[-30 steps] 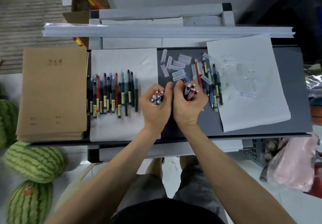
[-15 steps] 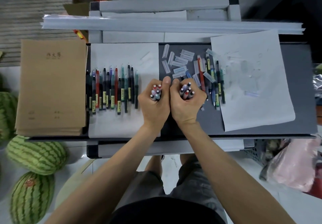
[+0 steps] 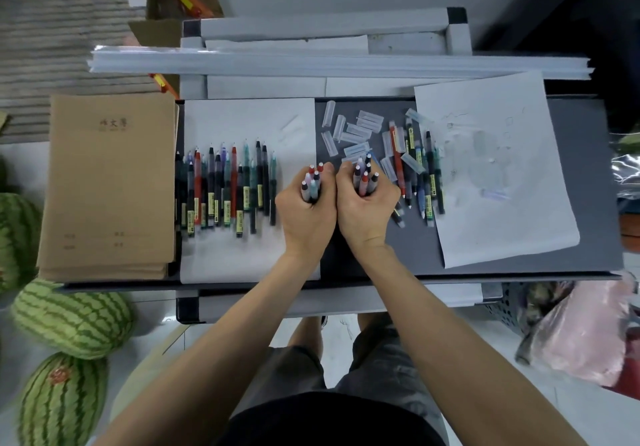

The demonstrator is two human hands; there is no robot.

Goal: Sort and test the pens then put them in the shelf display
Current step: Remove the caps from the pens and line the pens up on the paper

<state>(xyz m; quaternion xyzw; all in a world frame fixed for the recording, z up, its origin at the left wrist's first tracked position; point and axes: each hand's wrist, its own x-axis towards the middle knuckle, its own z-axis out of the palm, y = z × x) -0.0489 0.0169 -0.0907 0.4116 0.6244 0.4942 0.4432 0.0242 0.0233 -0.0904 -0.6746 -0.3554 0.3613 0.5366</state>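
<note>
My left hand (image 3: 306,217) grips a bundle of several pens (image 3: 312,182) upright, ends pointing up. Pressed against it, my right hand (image 3: 365,215) grips a second bundle of pens (image 3: 365,175) the same way. Both fists stand on the dark tabletop (image 3: 588,185) near its middle. A row of several pens (image 3: 225,189) lies side by side on a white sheet (image 3: 249,119) to the left. More pens (image 3: 420,171) lie loose to the right, among several clear caps (image 3: 349,130).
A scribbled white sheet (image 3: 498,168) covers the table's right part. Brown notebooks (image 3: 107,185) are stacked at the left end. A long white rail (image 3: 339,64) runs behind the table. Watermelons (image 3: 72,317) lie on the floor at the left, plastic bags (image 3: 585,338) at the right.
The right hand closed up against the left, straightening its splayed bundle of pens so that it stands upright. The fists stay pressed together; the view shifts slightly.
</note>
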